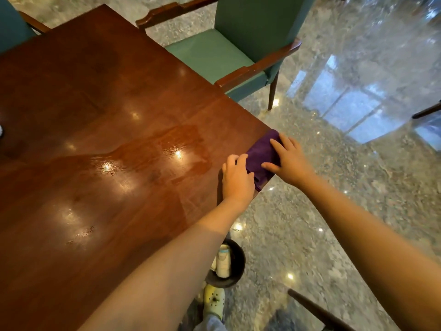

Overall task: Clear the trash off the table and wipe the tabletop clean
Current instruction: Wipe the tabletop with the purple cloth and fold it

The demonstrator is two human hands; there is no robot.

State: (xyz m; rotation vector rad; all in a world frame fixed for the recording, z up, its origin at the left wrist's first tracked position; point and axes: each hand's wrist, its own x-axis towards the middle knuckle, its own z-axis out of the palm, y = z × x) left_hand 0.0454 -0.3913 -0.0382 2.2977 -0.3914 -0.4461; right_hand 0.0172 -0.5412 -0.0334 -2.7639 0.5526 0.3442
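Note:
A purple cloth [261, 154] lies folded at the right corner of the dark wooden table [95, 115]. My left hand [237, 177] rests on the cloth's near end, fingers curled over it. My right hand [287, 158] presses flat on the cloth's far side, at the table edge. A wet streak [152, 151] shines across the tabletop to the left of the cloth. On the floor under the table edge stands a dark round bin [235, 280] with a pale cup [223, 261] and other trash inside.
A green chair [214, 56] with wooden arms stands at the table's far right side. Another green chair [12, 25] is at the far left corner. A dark chair rail [317, 309] crosses the floor at bottom right. My yellow shoe [213, 299] is beside the bin.

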